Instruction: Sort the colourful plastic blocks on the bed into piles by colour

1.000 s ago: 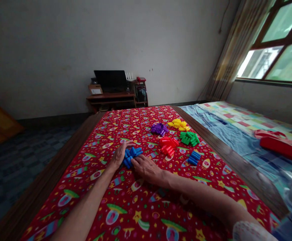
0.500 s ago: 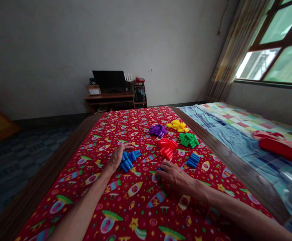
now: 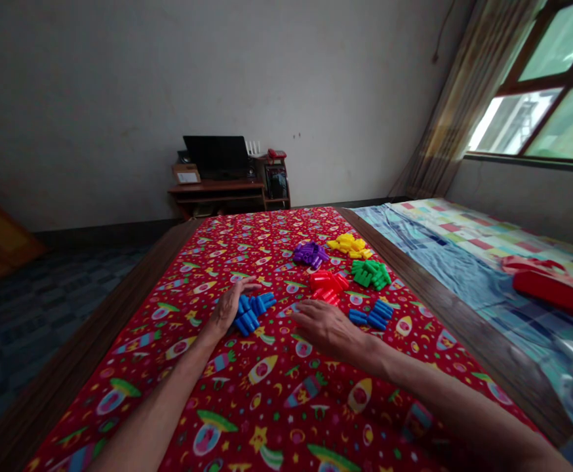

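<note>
My left hand (image 3: pixel 230 306) rests on the cloth with its fingers stretched out, curved beside a pile of blue plastic toy blocks (image 3: pixel 250 313). My right hand (image 3: pixel 323 322) hovers low over the cloth between that pile and a smaller group of blue blocks (image 3: pixel 377 316); its fingers reach out and nothing shows in them. One more blue block (image 3: pixel 358 317) lies just left of the small group. Red blocks (image 3: pixel 330 283) sit right behind my right hand, partly covered by it.
Farther back lie purple blocks (image 3: pixel 310 254), yellow blocks (image 3: pixel 349 246) and green blocks (image 3: pixel 371 274). The red patterned cloth (image 3: pixel 247 406) covers a table with a dark wooden edge (image 3: pixel 424 295). A bed (image 3: pixel 463 262) stands at the right, a desk with a monitor (image 3: pixel 216 157) at the far wall.
A blue block that was in my right hand now lies beside the small blue group. My right hand has let go and sits slightly farther left. My left hand has hardly moved.
</note>
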`<state>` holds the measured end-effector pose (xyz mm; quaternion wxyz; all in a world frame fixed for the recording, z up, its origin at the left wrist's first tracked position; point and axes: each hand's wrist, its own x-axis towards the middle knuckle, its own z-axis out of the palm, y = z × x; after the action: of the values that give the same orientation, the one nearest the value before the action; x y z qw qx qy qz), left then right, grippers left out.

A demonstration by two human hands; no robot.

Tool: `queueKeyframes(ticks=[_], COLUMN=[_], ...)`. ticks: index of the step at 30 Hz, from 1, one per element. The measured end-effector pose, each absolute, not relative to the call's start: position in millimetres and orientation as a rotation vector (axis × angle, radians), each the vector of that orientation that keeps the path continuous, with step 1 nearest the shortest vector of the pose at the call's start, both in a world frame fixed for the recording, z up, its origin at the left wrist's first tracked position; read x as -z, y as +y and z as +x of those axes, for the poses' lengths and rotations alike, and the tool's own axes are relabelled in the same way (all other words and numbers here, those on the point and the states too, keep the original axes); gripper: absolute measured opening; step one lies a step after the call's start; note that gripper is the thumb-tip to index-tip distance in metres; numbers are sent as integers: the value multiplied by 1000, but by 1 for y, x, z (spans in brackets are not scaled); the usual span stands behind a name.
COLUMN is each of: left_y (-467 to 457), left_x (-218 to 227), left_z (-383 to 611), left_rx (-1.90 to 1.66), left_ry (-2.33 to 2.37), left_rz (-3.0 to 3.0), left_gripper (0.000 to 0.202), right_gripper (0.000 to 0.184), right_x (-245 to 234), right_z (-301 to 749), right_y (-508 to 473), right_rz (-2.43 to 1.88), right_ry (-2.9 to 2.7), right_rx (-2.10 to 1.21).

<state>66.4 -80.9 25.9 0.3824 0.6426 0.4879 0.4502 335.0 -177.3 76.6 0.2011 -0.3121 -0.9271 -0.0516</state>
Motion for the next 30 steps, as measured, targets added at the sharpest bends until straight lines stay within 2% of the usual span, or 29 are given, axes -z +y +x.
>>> queueKeyframes(ticks=[1, 4, 9, 16, 20, 25, 30], left_y=[-83, -87, -84, -86, -88, -88, -88], left_x=[-28, -33, -35, -36, -38, -40, -39], left_z=[67, 67, 65, 69, 70, 70, 68], left_rx=[-1158, -1197, -1243, -1223, -1213, -1182, -1181], left_ry=[1241, 1215, 1141, 1143, 1180, 1184, 1181], left_rz=[1616, 1514, 1326, 1256, 1304, 1280, 1295], left_gripper=[77, 77, 80, 80, 84, 88, 86], right_gripper=[23, 42, 25, 31, 33, 32, 25], right_x=[-77, -68, -48, -76, -87, -67, -50], right_z=[311, 249, 224, 290, 358, 436, 458], right_y=[-174, -164, -151, -169, -177, -167, -165], right_rz=[-806, -866, -874, -913, -1131, -1453, -1414], right_ry=[-2618, -2612, -2714, -2648, -2585, -2508, -2493], right_rx=[142, 190, 271, 111, 141, 209, 139])
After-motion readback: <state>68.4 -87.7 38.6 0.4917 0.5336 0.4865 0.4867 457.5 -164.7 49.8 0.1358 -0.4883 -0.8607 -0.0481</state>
